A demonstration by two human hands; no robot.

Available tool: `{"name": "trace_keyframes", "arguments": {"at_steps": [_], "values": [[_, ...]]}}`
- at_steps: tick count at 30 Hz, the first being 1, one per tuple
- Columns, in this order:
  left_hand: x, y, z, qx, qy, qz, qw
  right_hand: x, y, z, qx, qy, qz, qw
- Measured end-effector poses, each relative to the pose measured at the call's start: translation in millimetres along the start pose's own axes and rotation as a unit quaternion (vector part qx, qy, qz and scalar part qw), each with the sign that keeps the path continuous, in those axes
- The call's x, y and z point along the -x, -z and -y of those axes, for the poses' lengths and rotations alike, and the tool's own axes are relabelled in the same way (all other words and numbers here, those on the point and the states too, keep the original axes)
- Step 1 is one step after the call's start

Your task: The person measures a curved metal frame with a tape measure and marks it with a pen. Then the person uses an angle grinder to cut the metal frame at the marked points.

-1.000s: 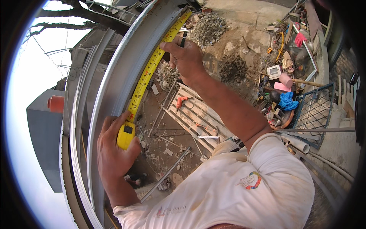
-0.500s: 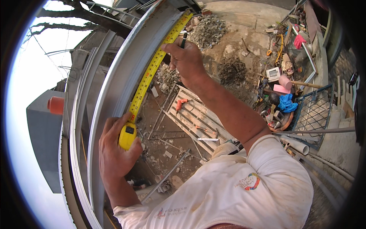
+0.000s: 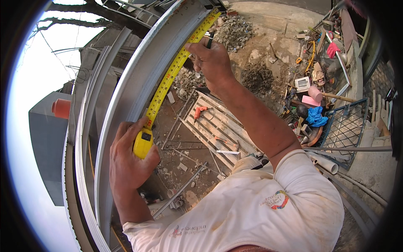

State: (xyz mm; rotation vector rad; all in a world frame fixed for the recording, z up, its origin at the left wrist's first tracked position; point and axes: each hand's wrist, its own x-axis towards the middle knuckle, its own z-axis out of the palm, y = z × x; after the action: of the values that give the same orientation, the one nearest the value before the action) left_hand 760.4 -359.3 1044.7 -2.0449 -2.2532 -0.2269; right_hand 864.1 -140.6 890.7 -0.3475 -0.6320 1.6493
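At the right of the frame, a rounded orange-brown basin [image 3: 317,137] holds a jumble of small odds and ends, too small and cluttered for me to tell apart, with crumpled blue plastic sheeting [image 3: 315,116] beside its upper edge. Just above lie a pink, cup-like cylinder [image 3: 315,93] and a white box-shaped piece [image 3: 302,84]; I can't make out what the cylinder holds. At the left edge, I can't see inside the orange-red cylindrical container [image 3: 61,108] either. My left hand [image 3: 130,161] is closed around the yellow tape-measure case [image 3: 142,148], left of centre, and the yellow marked blade [image 3: 168,75] runs from it to the upper middle, along the long grey metal beam [image 3: 138,75]. My right hand [image 3: 216,65] presses its thumb to the blade, fingers curled in, with a slim black pen-like stick [image 3: 210,40] held in the same grip. Compared with half a second ago, the view has tipped slightly: the blade's far end, the beam's upper end and my right hand all sit a little farther right, while both my grips look unchanged. The orange-red power drill [image 3: 199,112] rests as before on the pale slatted wooden platform [image 3: 231,131], near the centre.
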Motion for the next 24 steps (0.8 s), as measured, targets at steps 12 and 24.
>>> {"name": "trace_keyframes", "arguments": {"at_steps": [12, 24], "values": [[1, 0, 2, -0.005, -0.023, -0.008, 1.000, -2, 37, 46, 0.140, 0.452, 0.071, 0.878], [12, -22, 14, -0.002, -0.024, 0.074, 0.997, -55, 22, 60, 0.251, 0.405, 0.396, 0.785]]}}
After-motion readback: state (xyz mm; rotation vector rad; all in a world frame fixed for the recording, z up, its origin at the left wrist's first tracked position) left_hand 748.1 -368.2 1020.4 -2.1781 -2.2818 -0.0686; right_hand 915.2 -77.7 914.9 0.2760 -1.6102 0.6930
